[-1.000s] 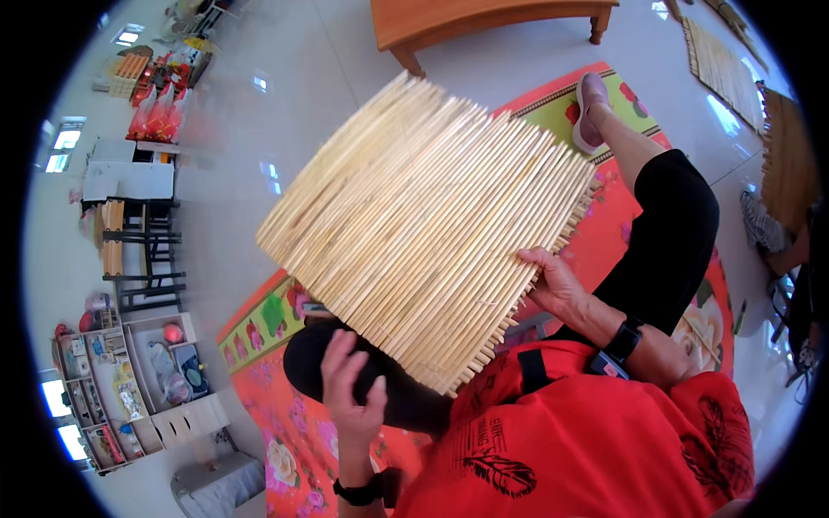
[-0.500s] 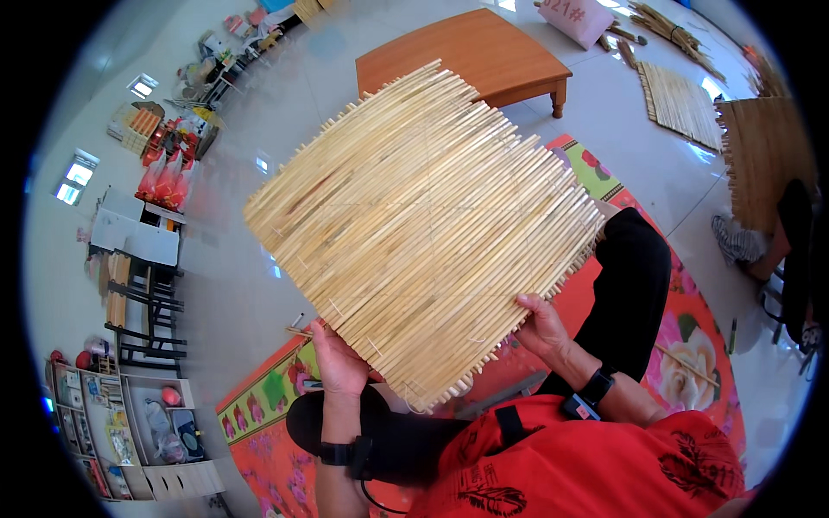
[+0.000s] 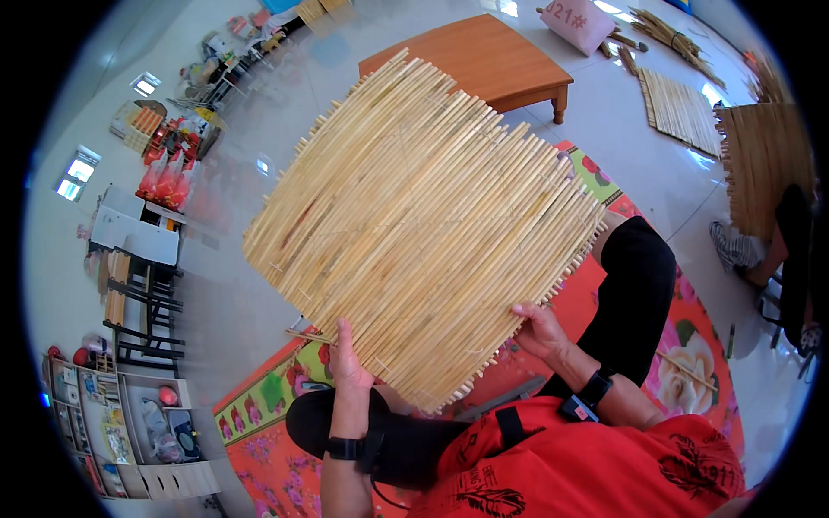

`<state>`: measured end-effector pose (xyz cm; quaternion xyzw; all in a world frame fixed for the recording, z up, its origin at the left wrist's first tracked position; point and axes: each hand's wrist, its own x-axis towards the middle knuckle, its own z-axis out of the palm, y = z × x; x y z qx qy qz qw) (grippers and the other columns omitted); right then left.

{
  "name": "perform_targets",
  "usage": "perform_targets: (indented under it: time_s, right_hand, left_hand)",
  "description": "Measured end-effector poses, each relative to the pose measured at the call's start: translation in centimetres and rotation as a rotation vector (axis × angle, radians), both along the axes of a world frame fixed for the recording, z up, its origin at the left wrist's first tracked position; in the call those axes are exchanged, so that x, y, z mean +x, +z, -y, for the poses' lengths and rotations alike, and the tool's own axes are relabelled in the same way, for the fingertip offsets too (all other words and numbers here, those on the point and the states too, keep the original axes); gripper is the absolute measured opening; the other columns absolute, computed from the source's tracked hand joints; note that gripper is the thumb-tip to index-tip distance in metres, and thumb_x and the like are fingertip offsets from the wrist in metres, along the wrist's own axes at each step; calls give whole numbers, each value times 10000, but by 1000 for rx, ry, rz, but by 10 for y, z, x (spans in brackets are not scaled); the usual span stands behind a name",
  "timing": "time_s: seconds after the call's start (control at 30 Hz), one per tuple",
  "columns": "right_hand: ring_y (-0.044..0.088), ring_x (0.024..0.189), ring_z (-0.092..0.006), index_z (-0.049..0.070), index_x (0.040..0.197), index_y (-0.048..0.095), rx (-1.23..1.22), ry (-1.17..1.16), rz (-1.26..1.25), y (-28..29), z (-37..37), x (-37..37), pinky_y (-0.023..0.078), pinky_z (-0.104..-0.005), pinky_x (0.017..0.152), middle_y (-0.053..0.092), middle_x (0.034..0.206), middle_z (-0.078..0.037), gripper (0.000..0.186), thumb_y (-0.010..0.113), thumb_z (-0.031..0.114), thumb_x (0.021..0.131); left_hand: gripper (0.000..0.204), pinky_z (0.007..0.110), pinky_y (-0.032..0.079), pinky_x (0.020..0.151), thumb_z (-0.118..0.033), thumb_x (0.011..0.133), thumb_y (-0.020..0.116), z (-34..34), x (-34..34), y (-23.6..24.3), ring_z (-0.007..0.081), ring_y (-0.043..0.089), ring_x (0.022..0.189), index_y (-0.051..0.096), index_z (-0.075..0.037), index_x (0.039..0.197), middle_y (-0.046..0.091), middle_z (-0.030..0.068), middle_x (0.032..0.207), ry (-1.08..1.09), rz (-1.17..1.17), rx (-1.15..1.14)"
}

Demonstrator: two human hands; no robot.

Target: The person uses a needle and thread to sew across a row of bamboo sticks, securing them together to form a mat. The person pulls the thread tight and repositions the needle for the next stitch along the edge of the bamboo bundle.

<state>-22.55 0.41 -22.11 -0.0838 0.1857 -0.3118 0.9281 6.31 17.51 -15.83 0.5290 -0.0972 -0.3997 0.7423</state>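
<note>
A large mat of pale straw-coloured stalks (image 3: 423,224), laid side by side and stitched with thread, is held up before me at a slant. My left hand (image 3: 350,363) grips its lower left edge, thumb upright against the stalks and fingers mostly hidden. At the lower right edge my right hand (image 3: 540,331) pinches the mat, thumb on top and the other fingers underneath. The stalk ends stick out unevenly along the right and upper edges. A thin stick (image 3: 309,335) lies just left of my left hand.
Beyond the mat stands a low brown wooden table (image 3: 484,60). A red floral cloth (image 3: 259,449) covers the floor under me. At right are another stalk mat (image 3: 680,110), stalk bundles (image 3: 673,39) and a person holding a brown mat (image 3: 764,164). Shelves (image 3: 129,414) line the left.
The mat has turned slightly and its far edge has shifted left. My left hand has moved a little right along the edge; my right hand has stayed nearly in place.
</note>
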Motion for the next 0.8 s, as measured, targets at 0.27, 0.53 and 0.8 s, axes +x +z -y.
perform_targets:
  time_s: [0.27,0.53,0.8]
  right_hand:
    - [588,1147,-277,-6,1329,478,-14,30,23,2,0,0,464,-418,1016,606,1244,-139,547,649,49,812]
    - [614,1085,-248,-20,1272,524,-103,24,-105,-17,7,-2,496,-406,950,640,1186,-115,499,667,162,830]
    - [648,1010,-250,-24,1211,556,-91,3,-195,3,6,7,530,-383,925,653,1135,-127,441,677,179,839]
  left_hand:
    - [503,431,532,925,-325,959,604,3,-12,14,271,618,1103,488,16,1310,596,151,1267,79,10,-65]
    - [524,422,530,922,-347,970,578,5,-13,12,270,610,1119,474,21,1329,590,157,1274,69,-30,-25]
    - [538,411,514,943,-362,972,570,-9,-19,17,273,609,1120,478,38,1321,595,163,1270,131,-68,71]
